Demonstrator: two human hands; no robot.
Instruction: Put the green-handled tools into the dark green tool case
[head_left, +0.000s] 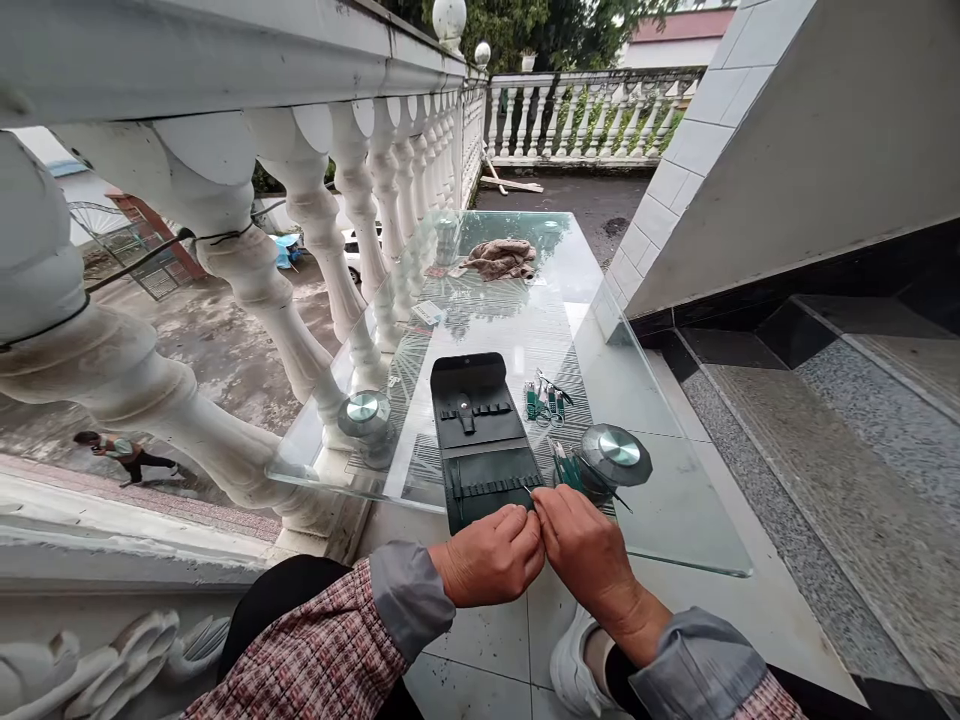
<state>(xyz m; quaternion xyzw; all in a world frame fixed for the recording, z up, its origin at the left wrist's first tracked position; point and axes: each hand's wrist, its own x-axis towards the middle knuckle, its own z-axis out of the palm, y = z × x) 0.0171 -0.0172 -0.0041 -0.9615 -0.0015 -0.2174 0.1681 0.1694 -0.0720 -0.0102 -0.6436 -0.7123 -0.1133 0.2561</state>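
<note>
The left hand point(487, 557) and the right hand point(581, 545) meet at the fingertips, both curled nearly closed in a pinch; if they have hold of anything, it is too thin to make out. Both sit just over the near edge of a glass tabletop point(675, 510), with a grey cuff and plaid sleeve point(322, 640) on each arm and a white shoe point(576, 672) on the tiles below them.

Directly ahead of the fingertips lies an open black tool roll point(480, 440), flat on the glass, its near edge touching or almost touching the hands, with rows of narrow loops across it. Just ahead of the right hand, beside the roll, lies a small heap of green-handled picks point(568, 470), next to a round brushed-metal table fitting point(615, 455). A matching fitting point(365, 414) sits beyond the left hand. Farther ahead of the right hand are more green-handled tools point(545, 400).

Well beyond the hands, a small white packet point(429, 314) and a crumpled brown cloth point(499, 258) lie on the glass, beside a white stone balustrade point(360, 190)
</note>
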